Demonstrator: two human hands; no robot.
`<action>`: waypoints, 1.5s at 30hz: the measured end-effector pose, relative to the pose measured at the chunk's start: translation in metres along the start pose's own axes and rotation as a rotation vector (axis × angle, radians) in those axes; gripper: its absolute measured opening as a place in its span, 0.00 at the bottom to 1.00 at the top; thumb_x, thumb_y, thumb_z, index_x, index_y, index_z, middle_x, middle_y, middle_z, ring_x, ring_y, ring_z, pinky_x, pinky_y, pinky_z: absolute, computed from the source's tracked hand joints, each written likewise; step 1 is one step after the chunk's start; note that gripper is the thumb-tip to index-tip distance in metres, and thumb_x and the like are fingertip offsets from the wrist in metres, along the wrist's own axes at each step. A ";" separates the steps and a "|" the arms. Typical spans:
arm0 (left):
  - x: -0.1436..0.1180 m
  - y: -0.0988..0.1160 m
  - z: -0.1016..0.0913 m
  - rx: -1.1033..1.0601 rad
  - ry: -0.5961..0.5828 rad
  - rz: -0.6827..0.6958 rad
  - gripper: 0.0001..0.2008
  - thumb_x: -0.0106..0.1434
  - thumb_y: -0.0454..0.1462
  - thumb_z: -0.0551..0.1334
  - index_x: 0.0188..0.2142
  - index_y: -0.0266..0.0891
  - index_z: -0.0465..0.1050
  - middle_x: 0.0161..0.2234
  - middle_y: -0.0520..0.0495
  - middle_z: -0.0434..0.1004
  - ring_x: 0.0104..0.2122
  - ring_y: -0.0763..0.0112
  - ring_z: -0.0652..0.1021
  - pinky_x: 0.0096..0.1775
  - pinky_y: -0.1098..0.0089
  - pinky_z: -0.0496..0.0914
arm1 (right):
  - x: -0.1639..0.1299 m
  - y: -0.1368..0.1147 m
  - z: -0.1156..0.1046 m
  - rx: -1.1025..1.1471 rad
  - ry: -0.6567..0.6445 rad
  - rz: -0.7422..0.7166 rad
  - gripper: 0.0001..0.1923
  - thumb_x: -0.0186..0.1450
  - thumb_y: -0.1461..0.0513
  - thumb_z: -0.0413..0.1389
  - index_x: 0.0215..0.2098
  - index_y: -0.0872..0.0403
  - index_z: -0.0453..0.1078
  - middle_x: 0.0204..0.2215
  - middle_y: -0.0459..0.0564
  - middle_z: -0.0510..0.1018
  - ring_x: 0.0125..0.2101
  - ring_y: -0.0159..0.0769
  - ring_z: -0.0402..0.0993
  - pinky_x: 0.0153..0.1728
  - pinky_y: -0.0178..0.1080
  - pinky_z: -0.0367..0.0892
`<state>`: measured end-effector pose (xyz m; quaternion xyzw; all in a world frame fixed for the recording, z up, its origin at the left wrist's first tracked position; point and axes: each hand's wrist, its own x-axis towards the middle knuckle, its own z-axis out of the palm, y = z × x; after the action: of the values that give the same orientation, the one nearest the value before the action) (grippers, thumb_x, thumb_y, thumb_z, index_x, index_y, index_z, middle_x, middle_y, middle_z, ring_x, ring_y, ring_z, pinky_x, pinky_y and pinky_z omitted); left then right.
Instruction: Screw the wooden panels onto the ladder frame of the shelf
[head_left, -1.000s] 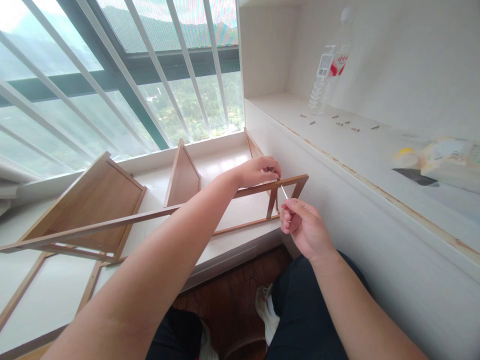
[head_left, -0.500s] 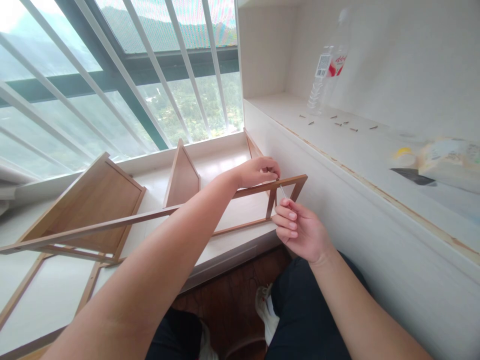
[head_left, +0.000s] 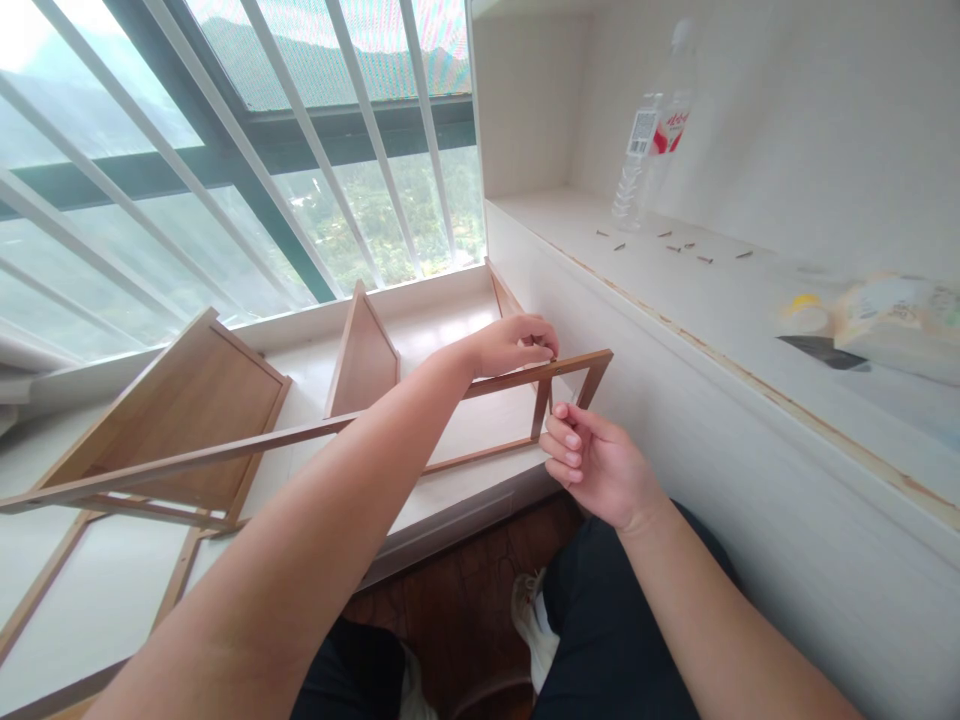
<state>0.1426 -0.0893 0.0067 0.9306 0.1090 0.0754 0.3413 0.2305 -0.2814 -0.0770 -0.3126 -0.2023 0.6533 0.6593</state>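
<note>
A slim brown wooden frame [head_left: 510, 380] stands across the middle, its far end near the white side panel. My left hand [head_left: 517, 342] is bent over its top rail, fingertips pinched at a tiny dark piece on the wood that I cannot make out. Just below that rail, my right hand [head_left: 592, 455] is closed, thumb and forefinger around a thin metal shaft like a hex key. Most of that shaft is now hidden by the fingers. My left forearm covers part of the rail.
Several screws [head_left: 705, 260] lie on the white shelf [head_left: 645, 280] at right, by a clear plastic bottle [head_left: 652, 150] and a plastic packet [head_left: 892, 315]. Wooden panels [head_left: 180, 410] lean on the ledge under the barred window [head_left: 300, 150]. Below are my shoes and the dark floor [head_left: 450, 600].
My right hand has shifted slightly left, and the shaft that showed between its fingers and the rail is no longer plainly visible. The left hand keeps its place on the rail.
</note>
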 end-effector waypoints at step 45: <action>-0.001 0.000 -0.001 0.021 -0.014 -0.015 0.10 0.63 0.38 0.59 0.41 0.39 0.78 0.44 0.46 0.76 0.42 0.66 0.75 0.46 0.66 0.70 | 0.007 0.011 -0.019 -1.116 0.291 -0.329 0.16 0.64 0.50 0.60 0.32 0.53 0.81 0.28 0.49 0.82 0.32 0.42 0.78 0.35 0.39 0.70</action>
<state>0.1417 -0.0887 0.0076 0.9337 0.1144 0.0651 0.3330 0.2363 -0.2776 -0.0992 -0.6624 -0.4682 0.2881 0.5090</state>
